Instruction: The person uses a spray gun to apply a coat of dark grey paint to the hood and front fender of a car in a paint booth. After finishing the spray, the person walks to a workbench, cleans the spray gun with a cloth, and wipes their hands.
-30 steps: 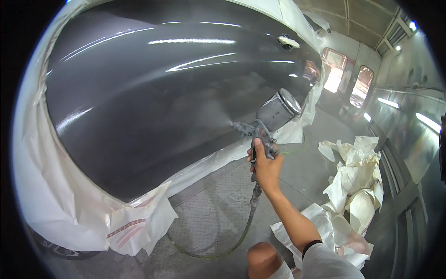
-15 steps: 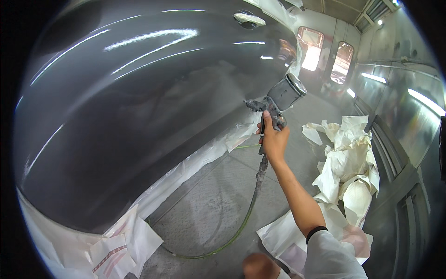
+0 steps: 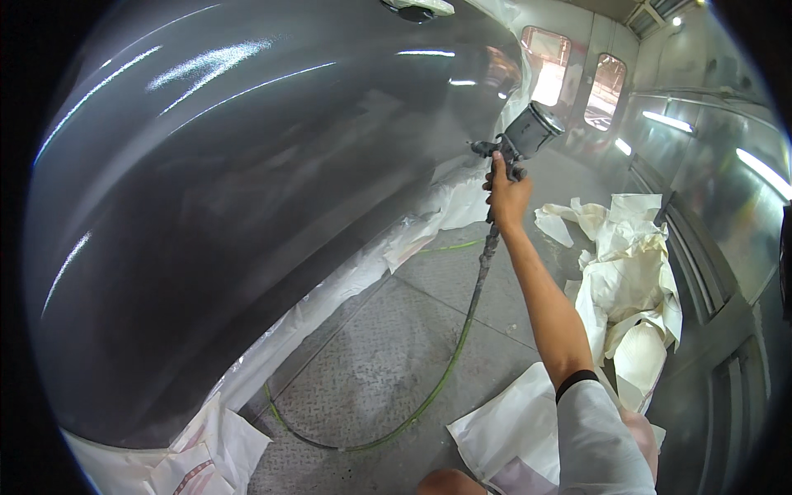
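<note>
My right hand (image 3: 510, 200) is closed round the grip of a paint spray gun (image 3: 511, 148), a finger at its trigger. On top of the gun sits a grey, paint-stained cup (image 3: 533, 130), tilted to the right. The nozzle points left at a glossy dark grey car panel (image 3: 247, 256), with a gap between them and a faint haze near it. A green hose (image 3: 452, 367) hangs from the grip and curves along the floor. At the upper edge the car's door handle (image 3: 421, 10) is partly masked. My left hand is out of view.
Masking film (image 3: 330, 293) runs along the panel's lower edge, with white paper (image 3: 216, 450) at bottom left. Crumpled masking paper (image 3: 631, 276) lies on the textured metal floor (image 3: 371, 330) to the right, beside a metal wall with lit tubes. Doors with windows (image 3: 606, 92) stand at the back.
My right hand has moved the spray gun farther away and slightly right along the panel. The hose has followed, and the view has shifted a little.
</note>
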Demonstrator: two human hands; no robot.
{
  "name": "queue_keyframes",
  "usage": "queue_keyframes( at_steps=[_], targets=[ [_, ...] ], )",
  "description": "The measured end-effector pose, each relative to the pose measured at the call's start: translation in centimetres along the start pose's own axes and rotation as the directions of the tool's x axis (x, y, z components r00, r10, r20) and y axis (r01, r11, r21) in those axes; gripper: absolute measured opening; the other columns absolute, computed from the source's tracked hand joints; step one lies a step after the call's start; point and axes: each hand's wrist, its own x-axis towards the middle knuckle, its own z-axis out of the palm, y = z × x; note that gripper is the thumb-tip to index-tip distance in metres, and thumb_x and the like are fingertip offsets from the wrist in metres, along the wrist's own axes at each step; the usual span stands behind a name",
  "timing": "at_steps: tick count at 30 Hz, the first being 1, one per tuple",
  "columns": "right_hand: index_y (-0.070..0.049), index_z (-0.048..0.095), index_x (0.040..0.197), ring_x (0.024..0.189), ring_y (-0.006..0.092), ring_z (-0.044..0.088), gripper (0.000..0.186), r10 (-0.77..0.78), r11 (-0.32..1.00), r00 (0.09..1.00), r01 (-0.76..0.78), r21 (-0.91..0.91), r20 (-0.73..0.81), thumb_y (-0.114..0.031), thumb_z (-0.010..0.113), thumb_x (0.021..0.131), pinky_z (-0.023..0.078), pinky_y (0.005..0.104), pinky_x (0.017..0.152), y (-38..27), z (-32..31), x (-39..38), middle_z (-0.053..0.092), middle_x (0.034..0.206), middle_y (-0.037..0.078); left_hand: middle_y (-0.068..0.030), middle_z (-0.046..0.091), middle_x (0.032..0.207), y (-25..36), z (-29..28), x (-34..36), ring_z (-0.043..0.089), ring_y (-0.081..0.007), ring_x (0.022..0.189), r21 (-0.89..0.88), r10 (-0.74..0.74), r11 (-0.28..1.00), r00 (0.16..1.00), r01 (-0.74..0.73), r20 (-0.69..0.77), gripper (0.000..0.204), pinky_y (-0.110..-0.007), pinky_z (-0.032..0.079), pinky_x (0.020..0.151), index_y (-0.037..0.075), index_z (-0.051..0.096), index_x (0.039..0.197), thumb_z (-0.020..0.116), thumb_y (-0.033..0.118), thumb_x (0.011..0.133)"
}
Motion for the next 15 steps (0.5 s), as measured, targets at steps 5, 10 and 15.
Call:
queue_keyframes(
  at_steps=[5,10,15],
  targets=[
    [-0.002,0.060,0.076,0.048,0.0115,0.056,0.036,-0.112,0.993,0.993,0.110,-0.050,-0.034,-0.036,0.065,0.087,0.040,0.0257,0.038,2.8,-0.2,3.7,0.056,0.059,0.003,-0.0247,0.048,0.132,-2.5,0.8,-3.6,0.044,-0.0345,0.126,-0.129,-0.125,0.985,0.990,0.116,-0.067,0.067,-0.040,0.036,0.104,-0.001,0.040,0.137,0.066,0.034,0.086],
    [-0.002,0.060,0.075,0.046,0.0116,0.053,0.038,0.081,0.996,0.995,-0.079,-0.041,0.053,-0.038,0.065,0.087,0.039,0.0251,0.040,-0.9,0.3,-2.8,0.057,0.058,0.004,-0.0244,0.048,0.133,4.2,-1.4,-6.3,0.043,-0.0351,0.126,-0.212,-0.050,0.977,0.981,0.010,-0.187,0.064,-0.040,0.034,0.105,-0.002,0.040,0.136,0.065,0.032,0.087],
    [0.000,0.061,0.080,0.044,0.0087,0.049,0.037,0.111,0.994,0.977,-0.113,-0.001,0.182,-0.036,0.064,0.088,0.037,0.0236,0.039,-6.3,-1.0,-12.4,0.056,0.060,0.003,-0.0247,0.046,0.134,5.6,-3.4,-4.7,0.042,-0.0383,0.126,-0.029,0.178,0.982,0.966,-0.187,-0.188,0.065,-0.041,0.034,0.106,-0.002,0.041,0.135,0.067,0.030,0.084]
  ],
)
